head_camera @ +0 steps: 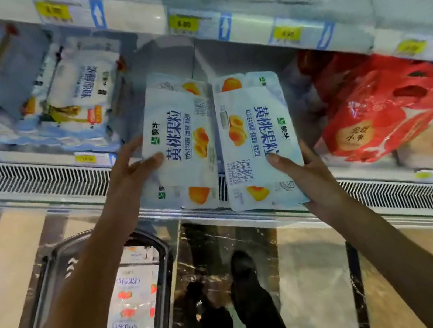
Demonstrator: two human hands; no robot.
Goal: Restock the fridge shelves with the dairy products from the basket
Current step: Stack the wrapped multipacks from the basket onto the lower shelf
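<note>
Two pale-blue yellow-peach yogurt multipacks lie side by side at the front of the fridge shelf [383, 188]. My left hand [130, 166] grips the near-left corner of the left pack [180, 141], thumb on top. My right hand [305, 175] holds the right pack [257, 140] along its near-right edge, thumb on its face. Both packs overhang the shelf lip toward me. A dark basket [57, 274] stands on the floor at lower left, holding a strawberry yogurt pack [132, 299].
Red-wrapped packs [379, 107] fill the shelf to the right. Blue and white dairy packs [84, 88] are stacked on the left. An upper shelf edge with yellow price tags [244, 26] runs overhead. My black shoes [243, 270] stand on the marble floor.
</note>
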